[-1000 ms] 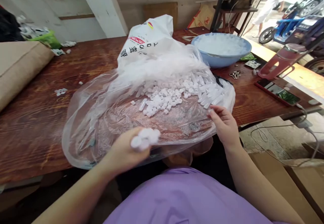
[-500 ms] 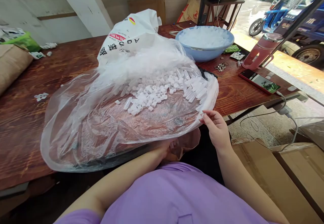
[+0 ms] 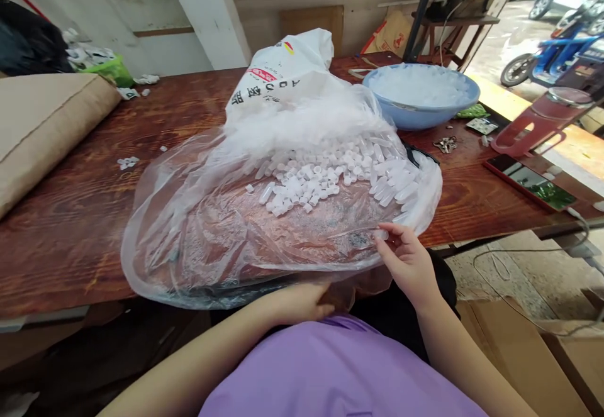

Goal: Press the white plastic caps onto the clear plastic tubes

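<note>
Thin clear plastic film for the bag (image 3: 212, 247), crinkled and glossy. Small pieces (image 3: 321, 181) of white, half-translucent plastic, smooth. Dark varnished wood with bold grain on the table (image 3: 70, 216). Smooth blue plastic bowl (image 3: 415, 115); white printed plastic sack (image 3: 278, 77); matt beige cloth cushion (image 3: 42, 127); matt purple cloth shirt (image 3: 340, 373).

A plain lilac-purple top (image 3: 340, 373) covers the torso, below and behind both hands. The left hand (image 3: 302, 300) and right hand (image 3: 408, 266) are bare, the forearms (image 3: 453, 348) uncovered.
</note>
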Demonstrator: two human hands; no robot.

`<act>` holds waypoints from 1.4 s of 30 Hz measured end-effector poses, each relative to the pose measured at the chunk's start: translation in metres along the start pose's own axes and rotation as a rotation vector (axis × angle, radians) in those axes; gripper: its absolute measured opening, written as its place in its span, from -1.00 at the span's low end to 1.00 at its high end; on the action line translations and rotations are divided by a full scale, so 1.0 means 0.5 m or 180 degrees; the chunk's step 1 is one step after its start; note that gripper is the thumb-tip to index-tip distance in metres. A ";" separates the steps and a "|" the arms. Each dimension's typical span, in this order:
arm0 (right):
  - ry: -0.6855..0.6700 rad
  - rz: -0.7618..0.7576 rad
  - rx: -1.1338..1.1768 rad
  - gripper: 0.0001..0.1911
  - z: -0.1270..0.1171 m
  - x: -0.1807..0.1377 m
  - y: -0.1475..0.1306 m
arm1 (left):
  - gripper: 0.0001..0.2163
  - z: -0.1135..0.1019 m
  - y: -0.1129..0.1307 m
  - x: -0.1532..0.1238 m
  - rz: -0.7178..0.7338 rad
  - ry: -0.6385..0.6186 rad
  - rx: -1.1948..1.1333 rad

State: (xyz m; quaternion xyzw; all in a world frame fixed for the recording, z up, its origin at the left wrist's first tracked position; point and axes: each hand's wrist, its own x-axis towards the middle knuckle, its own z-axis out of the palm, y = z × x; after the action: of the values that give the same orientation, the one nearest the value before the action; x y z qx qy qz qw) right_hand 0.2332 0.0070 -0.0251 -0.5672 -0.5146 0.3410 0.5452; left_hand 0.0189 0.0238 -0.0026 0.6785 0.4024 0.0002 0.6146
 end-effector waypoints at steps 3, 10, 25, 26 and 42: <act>-0.0403 -0.0211 -0.0487 -0.73 0.024 0.005 -0.004 | -0.77 -0.094 0.045 -0.079 0.0197 -0.0856 0.0479; -0.1342 -0.0748 -0.1154 -0.80 0.103 0.019 -0.037 | -0.59 -0.353 0.011 -0.041 0.0007 0.1774 0.3394; -0.1386 -0.1062 -0.1138 -0.79 0.156 0.036 -0.071 | -0.78 -0.297 -0.028 -0.064 0.0486 0.2049 0.4119; -0.1316 -0.1202 -0.1016 -0.78 0.164 0.038 -0.078 | -0.79 -0.267 -0.021 -0.076 0.0471 0.2074 0.3911; -0.2577 -0.2565 -0.0968 -0.71 0.157 0.057 -0.169 | -0.92 -0.153 0.029 -0.132 -0.0261 0.0414 0.0480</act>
State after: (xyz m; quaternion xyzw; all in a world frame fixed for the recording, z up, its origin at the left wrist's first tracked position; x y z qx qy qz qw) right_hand 0.1477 0.0450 0.0483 -0.2235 -0.8997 0.2187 0.3045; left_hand -0.0554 0.0528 0.0608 0.7044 0.4676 -0.0112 0.5339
